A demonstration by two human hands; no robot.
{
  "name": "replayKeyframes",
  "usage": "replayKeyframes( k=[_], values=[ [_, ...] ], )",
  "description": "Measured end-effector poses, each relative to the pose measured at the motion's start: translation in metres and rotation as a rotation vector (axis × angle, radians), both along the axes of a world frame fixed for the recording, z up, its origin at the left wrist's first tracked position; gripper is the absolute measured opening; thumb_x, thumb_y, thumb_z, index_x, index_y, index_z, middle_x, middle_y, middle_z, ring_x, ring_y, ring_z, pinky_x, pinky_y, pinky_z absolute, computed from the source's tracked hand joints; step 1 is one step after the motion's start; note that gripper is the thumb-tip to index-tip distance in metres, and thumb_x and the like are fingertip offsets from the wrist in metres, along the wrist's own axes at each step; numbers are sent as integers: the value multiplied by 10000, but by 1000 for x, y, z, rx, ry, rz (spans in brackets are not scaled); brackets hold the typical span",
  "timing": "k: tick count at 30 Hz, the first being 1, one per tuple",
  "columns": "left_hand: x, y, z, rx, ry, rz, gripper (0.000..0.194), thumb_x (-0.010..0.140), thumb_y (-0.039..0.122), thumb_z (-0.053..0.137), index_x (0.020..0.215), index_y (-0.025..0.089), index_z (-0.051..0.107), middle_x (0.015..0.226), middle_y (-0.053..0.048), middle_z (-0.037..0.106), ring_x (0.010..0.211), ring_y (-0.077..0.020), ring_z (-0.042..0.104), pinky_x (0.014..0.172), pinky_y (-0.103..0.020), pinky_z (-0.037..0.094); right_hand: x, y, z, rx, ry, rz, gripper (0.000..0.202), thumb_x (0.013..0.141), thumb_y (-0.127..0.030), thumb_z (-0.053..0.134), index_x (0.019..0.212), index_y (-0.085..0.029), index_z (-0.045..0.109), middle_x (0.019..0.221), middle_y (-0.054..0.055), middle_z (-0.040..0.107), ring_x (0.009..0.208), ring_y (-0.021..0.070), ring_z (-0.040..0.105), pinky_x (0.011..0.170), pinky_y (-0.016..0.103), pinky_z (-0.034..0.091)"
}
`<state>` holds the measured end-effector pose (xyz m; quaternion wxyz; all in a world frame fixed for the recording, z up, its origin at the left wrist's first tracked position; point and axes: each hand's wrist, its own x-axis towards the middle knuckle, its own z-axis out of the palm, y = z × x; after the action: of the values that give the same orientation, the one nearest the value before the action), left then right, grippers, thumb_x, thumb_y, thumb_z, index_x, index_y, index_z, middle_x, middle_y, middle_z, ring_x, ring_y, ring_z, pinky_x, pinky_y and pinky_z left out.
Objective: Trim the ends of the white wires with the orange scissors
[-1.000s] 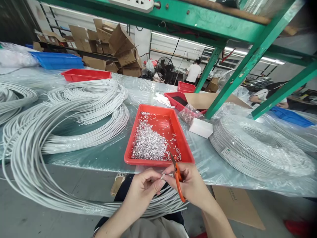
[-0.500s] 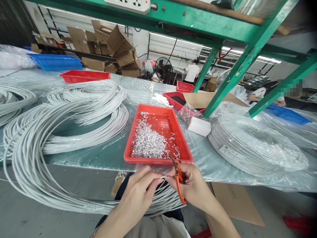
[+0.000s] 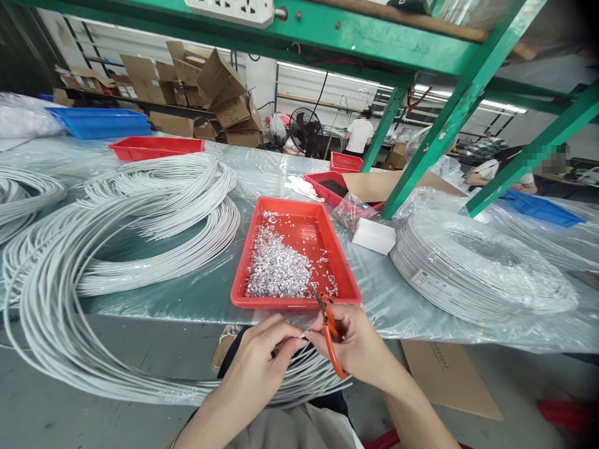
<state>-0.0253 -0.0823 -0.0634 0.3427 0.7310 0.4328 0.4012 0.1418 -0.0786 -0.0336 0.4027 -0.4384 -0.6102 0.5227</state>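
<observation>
My left hand (image 3: pixel 264 349) pinches the end of a thin grey-white cable (image 3: pixel 303 335) between thumb and fingers. Close beside it, my right hand (image 3: pixel 353 340) has orange-handled pliers (image 3: pixel 333 343) in its palm, jaws pointing up and away. The right thumb and forefinger meet at the same cable end; what they pinch there is too small to make out. Below both hands runs a big coil of grey-white cable (image 3: pixel 56 312), lying over my lap and the table's left side. Just beyond the hands, a red tray (image 3: pixel 238 274) holds a heap of small shiny metal pieces (image 3: pixel 278 268).
A plastic-wrapped cable coil (image 3: pixel 468 274) and a white box (image 3: pixel 374 236) lie to the right. Green frame posts (image 3: pixel 435 137) rise from the table. Further red trays (image 3: pixel 156 148) and a blue tray (image 3: pixel 100 121) stand behind. Two people are in the background.
The view has shifted slightly. Both hands stay together at the cable end, with the right fingers drawn a little closer to the left. The pliers remain in the right hand.
</observation>
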Motion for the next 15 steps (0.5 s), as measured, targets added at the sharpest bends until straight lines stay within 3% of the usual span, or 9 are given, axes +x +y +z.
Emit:
replayKeyframes(
  k=[5,10,15],
  values=[
    [-1,1,4,-33,23,-24,160,816,196,519,723,181,650,646,-14,564,595,-142,503,562,-242,376,0,2,0,-33,129,-11,277,586,-181,770,500,-158,508,450,-96,327,436,63,235,410,213,173],
    [6,-1,-6,-361,-330,-96,228,783,340,568,652,154,559,540,41,438,478,-92,410,442,-195,374,-25,-3,-23,-33,338,-217,277,633,-335,716,572,-195,485,441,-95,360,401,71,256,397,222,220],
    [8,-1,-10,-544,-530,-147,291,722,402,634,636,141,539,504,36,495,423,-77,431,401,-183,390,-43,-9,-40,-73,477,-311,321,688,-434,643,594,-223,419,407,-107,321,355,82,293,367,218,242]
  ],
)
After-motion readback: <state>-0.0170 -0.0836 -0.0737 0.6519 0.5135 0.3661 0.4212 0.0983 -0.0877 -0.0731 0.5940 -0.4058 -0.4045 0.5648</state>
